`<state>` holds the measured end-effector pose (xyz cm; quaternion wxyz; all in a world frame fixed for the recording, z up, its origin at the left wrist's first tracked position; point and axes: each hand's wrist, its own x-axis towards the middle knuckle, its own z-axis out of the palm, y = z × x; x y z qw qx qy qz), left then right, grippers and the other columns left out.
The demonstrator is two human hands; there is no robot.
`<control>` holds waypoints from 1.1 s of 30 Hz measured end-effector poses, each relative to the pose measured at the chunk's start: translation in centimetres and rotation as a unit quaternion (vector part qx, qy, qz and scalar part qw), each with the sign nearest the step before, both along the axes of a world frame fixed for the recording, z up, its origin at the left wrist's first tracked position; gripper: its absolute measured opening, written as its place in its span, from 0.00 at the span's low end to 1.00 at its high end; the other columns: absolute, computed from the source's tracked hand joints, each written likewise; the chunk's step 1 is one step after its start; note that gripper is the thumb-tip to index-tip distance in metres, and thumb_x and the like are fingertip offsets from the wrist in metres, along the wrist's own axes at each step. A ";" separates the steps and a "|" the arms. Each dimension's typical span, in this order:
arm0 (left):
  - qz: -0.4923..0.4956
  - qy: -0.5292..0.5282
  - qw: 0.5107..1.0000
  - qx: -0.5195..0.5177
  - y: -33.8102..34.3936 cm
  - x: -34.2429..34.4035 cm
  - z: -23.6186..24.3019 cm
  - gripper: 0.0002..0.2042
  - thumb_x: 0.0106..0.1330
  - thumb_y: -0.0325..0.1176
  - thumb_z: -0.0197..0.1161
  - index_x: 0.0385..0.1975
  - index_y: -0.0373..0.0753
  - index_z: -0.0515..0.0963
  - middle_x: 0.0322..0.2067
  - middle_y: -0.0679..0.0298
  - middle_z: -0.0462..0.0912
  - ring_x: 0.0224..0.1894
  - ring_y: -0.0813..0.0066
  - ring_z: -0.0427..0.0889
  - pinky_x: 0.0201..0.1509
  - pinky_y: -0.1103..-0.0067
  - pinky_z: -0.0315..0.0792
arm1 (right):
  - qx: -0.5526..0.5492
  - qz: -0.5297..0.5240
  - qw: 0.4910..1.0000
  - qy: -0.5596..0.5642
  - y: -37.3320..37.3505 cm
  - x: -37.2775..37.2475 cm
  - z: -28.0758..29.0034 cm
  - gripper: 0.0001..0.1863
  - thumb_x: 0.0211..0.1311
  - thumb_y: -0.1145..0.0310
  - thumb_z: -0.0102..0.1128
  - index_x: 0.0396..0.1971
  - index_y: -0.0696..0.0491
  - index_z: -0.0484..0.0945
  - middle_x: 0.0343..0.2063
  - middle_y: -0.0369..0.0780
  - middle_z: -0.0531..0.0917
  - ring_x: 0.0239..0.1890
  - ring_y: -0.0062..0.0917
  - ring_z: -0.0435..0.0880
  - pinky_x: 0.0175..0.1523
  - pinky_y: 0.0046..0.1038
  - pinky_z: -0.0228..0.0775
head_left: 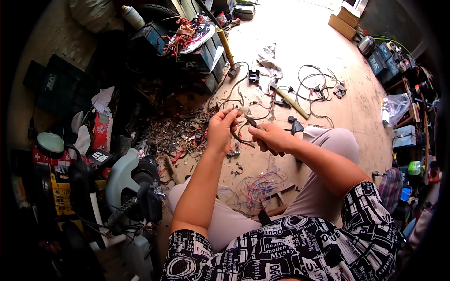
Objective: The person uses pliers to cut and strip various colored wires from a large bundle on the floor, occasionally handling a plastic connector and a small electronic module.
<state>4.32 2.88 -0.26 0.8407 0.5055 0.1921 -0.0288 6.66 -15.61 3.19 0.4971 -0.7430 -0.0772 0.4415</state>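
My left hand (222, 127) is closed in a pinch, fingertips together on a small pale, translucent piece (243, 111); its exact kind is too small to tell. A dark-jawed hand tool that looks like pliers (251, 121) sticks out of my right hand (272, 139), which is wrapped round its handles. The tool's tip points up toward the pale piece, very close to it; whether they touch I cannot tell. Below my left fingers hangs a dark cable (240, 139). Both hands are above the floor, in front of my bent knees.
Left of my hands spreads a heap of small metal scraps (180, 133). A wooden-handled hammer (293, 103) and looped black cable (318, 89) lie ahead. Thin coloured wires (262, 187) tangle between my legs. Dark battery boxes (199, 61) and a grey-green scooter (123, 175) stand left; crowded shelves (424, 126) line the right.
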 end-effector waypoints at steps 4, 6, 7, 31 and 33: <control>0.005 -0.014 1.000 -0.001 -0.1 0.0 0.8 0.06 0.64 0.29 0.59 0.37 0.36 0.76 0.32 0.66 0.81 0.28 0.86 0.73 0.31 0.89 0.66 | 0.029 0.004 1.000 0.011 0.1 -0.1 -0.6 0.26 0.66 0.46 0.45 0.27 0.58 0.73 0.14 0.38 0.74 0.12 0.19 0.72 0.14 0.23 0.62; -0.007 -0.018 0.998 0.066 -0.2 0.0 1.0 0.06 0.63 0.28 0.60 0.37 0.35 0.76 0.32 0.67 0.81 0.29 0.86 0.73 0.33 0.89 0.66 | 0.060 0.013 0.997 0.046 0.1 0.2 -1.5 0.25 0.68 0.48 0.42 0.27 0.56 0.72 0.15 0.37 0.74 0.12 0.19 0.72 0.12 0.22 0.61; -0.008 -0.017 0.998 0.067 -0.2 -0.1 1.1 0.06 0.63 0.28 0.60 0.37 0.35 0.76 0.32 0.67 0.81 0.29 0.86 0.73 0.33 0.89 0.66 | 0.061 0.012 0.997 0.046 0.1 0.3 -1.5 0.25 0.68 0.48 0.42 0.27 0.56 0.72 0.15 0.37 0.74 0.12 0.19 0.72 0.12 0.22 0.61; -0.001 -0.045 0.994 0.096 -0.5 -0.5 1.5 0.07 0.60 0.28 0.64 0.36 0.34 0.78 0.29 0.70 0.81 0.26 0.89 0.72 0.30 0.91 0.64 | 0.077 0.020 0.993 0.084 -0.1 0.7 0.0 0.26 0.69 0.48 0.40 0.23 0.56 0.72 0.14 0.38 0.73 0.14 0.21 0.74 0.10 0.24 0.61; -0.001 -0.041 0.994 0.100 -0.5 -0.5 1.6 0.07 0.60 0.28 0.64 0.36 0.34 0.79 0.28 0.70 0.81 0.25 0.89 0.71 0.30 0.91 0.64 | 0.055 0.032 0.994 0.087 -0.2 0.7 1.3 0.26 0.68 0.48 0.42 0.22 0.55 0.72 0.12 0.37 0.72 0.13 0.21 0.74 0.12 0.24 0.62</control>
